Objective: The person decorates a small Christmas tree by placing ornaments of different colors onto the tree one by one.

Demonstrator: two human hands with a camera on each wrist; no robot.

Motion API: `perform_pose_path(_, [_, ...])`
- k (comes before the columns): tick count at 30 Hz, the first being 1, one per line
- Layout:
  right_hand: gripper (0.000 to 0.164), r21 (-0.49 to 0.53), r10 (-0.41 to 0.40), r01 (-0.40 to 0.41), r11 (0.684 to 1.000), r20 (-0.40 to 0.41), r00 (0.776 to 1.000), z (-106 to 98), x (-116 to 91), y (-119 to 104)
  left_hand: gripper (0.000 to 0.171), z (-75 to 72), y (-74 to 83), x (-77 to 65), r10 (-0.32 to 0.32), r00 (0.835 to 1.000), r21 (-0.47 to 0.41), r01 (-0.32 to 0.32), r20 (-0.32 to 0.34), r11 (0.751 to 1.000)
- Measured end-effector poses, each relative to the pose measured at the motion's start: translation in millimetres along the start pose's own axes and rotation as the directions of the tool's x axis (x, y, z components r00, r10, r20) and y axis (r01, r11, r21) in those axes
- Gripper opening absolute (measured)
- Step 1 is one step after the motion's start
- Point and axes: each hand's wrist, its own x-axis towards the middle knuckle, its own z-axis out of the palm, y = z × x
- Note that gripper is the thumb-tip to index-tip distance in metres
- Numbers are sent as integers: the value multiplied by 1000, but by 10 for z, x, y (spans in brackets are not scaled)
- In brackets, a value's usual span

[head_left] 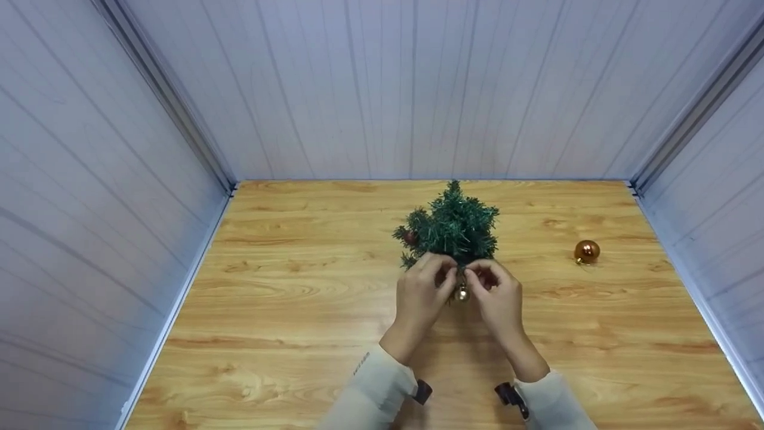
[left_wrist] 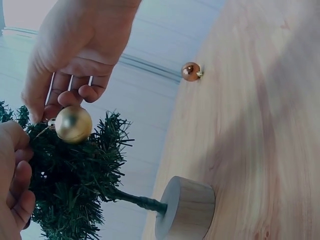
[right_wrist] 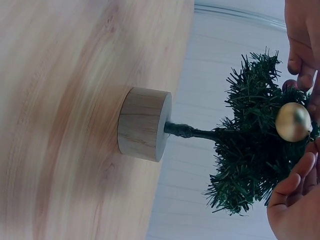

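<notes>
A small green artificial Christmas tree (head_left: 453, 224) stands on a round wooden base (left_wrist: 187, 210). A gold bauble (right_wrist: 293, 122) hangs by its cap and thin string at the front of the tree. To the left of the bauble, my left hand (head_left: 421, 292) pinches at the string with thumb and forefinger, among the branches. Opposite it, my right hand (head_left: 498, 298) pinches at the string too, its other fingers curled in the left wrist view. The exact fingertip contact is partly hidden. A dark red bauble (head_left: 410, 238) sits among the tree's left branches.
A shiny copper-coloured bauble (head_left: 587, 252) lies on the wooden tabletop (head_left: 286, 310) to the right of the tree. Pale panelled walls (head_left: 382, 89) enclose the table at the back and both sides.
</notes>
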Motion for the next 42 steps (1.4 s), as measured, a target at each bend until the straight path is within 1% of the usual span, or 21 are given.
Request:
perform_pose_path(4, [4, -33, -31, 30, 999, -27, 999, 21, 6, -3, 4, 19, 10, -14, 3, 1000, 53, -1, -26, 999])
perform_pose_path(6, [4, -43, -44, 43, 998, -40, 998, 28, 5, -38, 5, 29, 9, -24, -9, 1000, 53, 11, -27, 999])
perform_pose_path(11, [4, -46, -60, 57, 997, -80, 995, 2, -25, -277, 5, 54, 6, -58, -49, 999, 29, 49, -24, 998])
perform_pose_path(14, [4, -54, -76, 70, 996, -103, 992, -9, -39, -361, 5, 66, 1, -80, -42, 998, 59, 45, -40, 997])
perform_pose_path(18, [4, -47, -78, 73, 996, -118, 990, -13, -59, -359, 5, 69, 3, -100, -11, 999, 121, 18, -53, 993])
perform_pose_path(22, [5, -23, -61, 59, 998, -123, 991, -18, -79, -318, 5, 62, 6, -109, 4, 999, 146, 3, -46, 989])
perform_pose_path(29, [6, -52, -77, 70, 996, -143, 987, -16, -109, -272, 7, 66, 12, -149, 10, 999, 142, -4, -43, 990])
perform_pose_path(34, [10, -57, -62, 55, 997, -139, 988, -18, -127, -284, 10, 71, 37, -168, 2, 999, 143, 4, -41, 990])
perform_pose_path(39, [11, -59, -72, 65, 996, -127, 989, -45, -121, -282, 13, 67, 42, -183, 0, 999, 119, 6, -48, 993])
perform_pose_path(42, [11, -65, -82, 73, 995, -143, 986, -84, -88, -190, 15, 37, 17, -218, -19, 999, 85, 24, -50, 996])
